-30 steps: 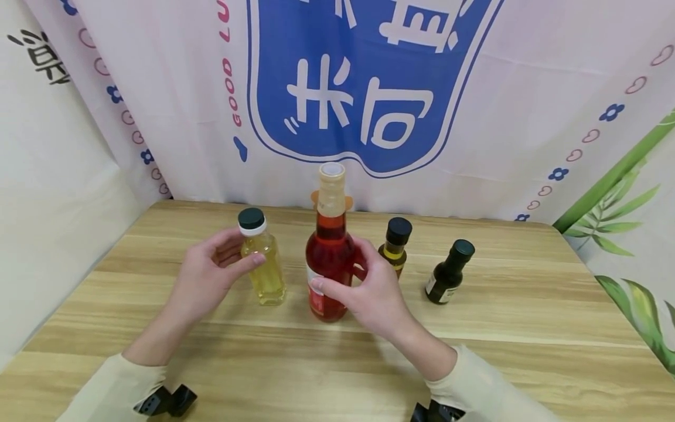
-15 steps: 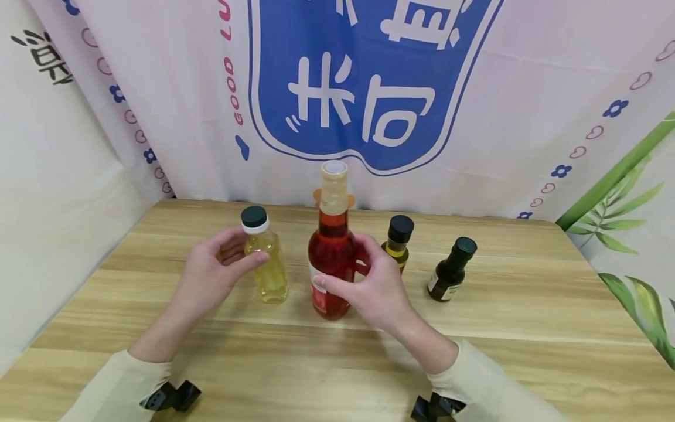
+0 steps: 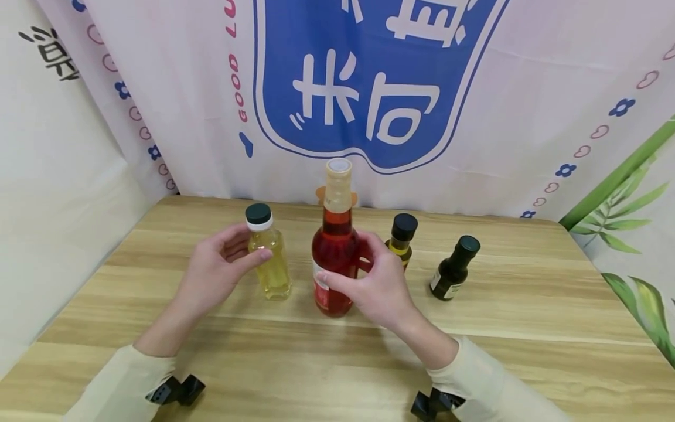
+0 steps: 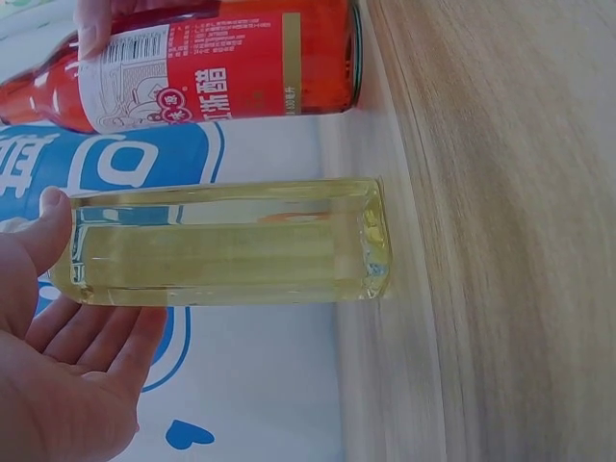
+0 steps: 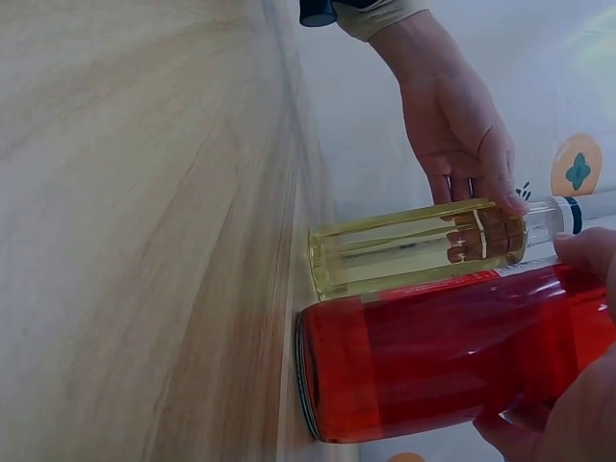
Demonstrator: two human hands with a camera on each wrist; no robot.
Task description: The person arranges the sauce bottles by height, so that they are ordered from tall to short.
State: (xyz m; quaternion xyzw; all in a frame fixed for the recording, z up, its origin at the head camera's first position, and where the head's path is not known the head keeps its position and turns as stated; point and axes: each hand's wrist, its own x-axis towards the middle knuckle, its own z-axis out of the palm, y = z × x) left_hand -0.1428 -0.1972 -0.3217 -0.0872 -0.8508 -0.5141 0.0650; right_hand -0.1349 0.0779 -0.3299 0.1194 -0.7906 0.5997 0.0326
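My left hand (image 3: pixel 213 269) grips the upper part of a clear square bottle of pale yellow liquid (image 3: pixel 274 272), thumb on the near side and fingers behind. This bottle has a dark green cap over a white collar. Beside it, my right hand (image 3: pixel 379 284) holds a taller red vinegar bottle (image 3: pixel 334 252) around its body; its neck is wrapped in a cream seal. Both bottles stand upright, their bases at the wooden table (image 3: pixel 327 369). In the left wrist view, the vinegar bottle's red and white label (image 4: pixel 192 72) shows Chinese print and a barcode.
Right of my right hand stands a small black-capped bottle (image 3: pixel 404 228), its lower part hidden behind the hand. Farther right is a dark little bottle with a green cap (image 3: pixel 454 269). A printed curtain (image 3: pixel 501 117) hangs behind the table's back edge.
The whole head view has shifted slightly, so everything appears a little farther right and up. Both hands keep the same hold on their bottles, which have not visibly moved on the table.
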